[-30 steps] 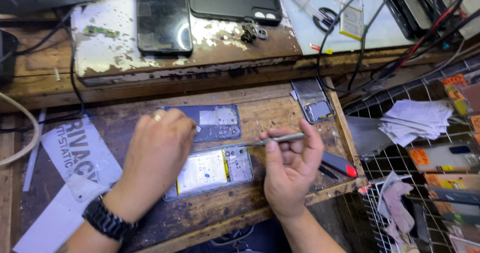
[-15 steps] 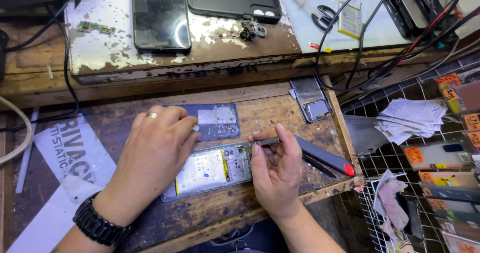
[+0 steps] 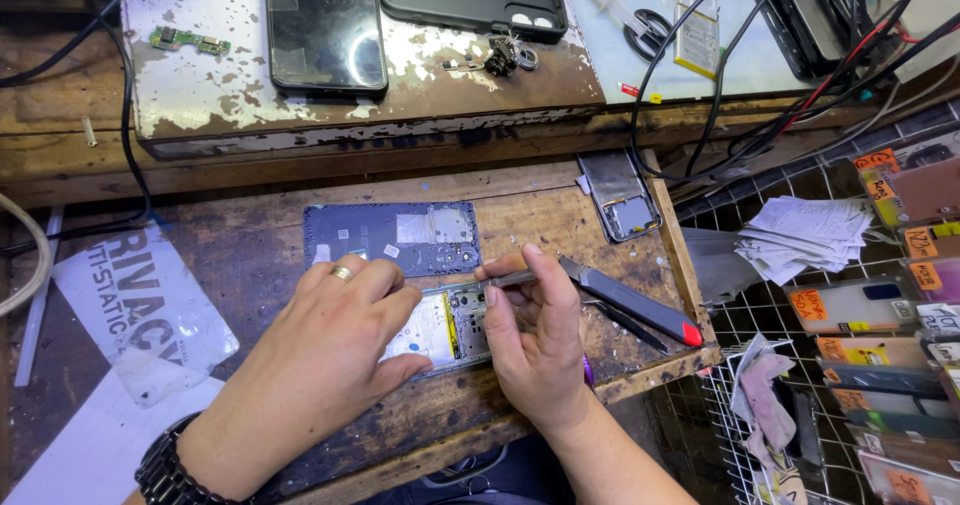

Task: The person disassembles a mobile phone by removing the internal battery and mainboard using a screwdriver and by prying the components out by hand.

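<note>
Two hands meet over the opened phone (image 3: pixel 445 330), its long axis running left-right. The right hand (image 3: pixel 535 350) pinches tweezers (image 3: pixel 510 280) whose tips point left of that grip, nearer the phone's top edge. The left hand (image 3: pixel 330 350) presses flat on the phone, fingers together.

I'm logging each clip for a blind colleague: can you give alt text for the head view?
Two hands work on an opened phone on a worn wooden bench: the left hand presses it down while the right hand holds a tool with a red end over it. A detached back cover lies just behind.
</note>
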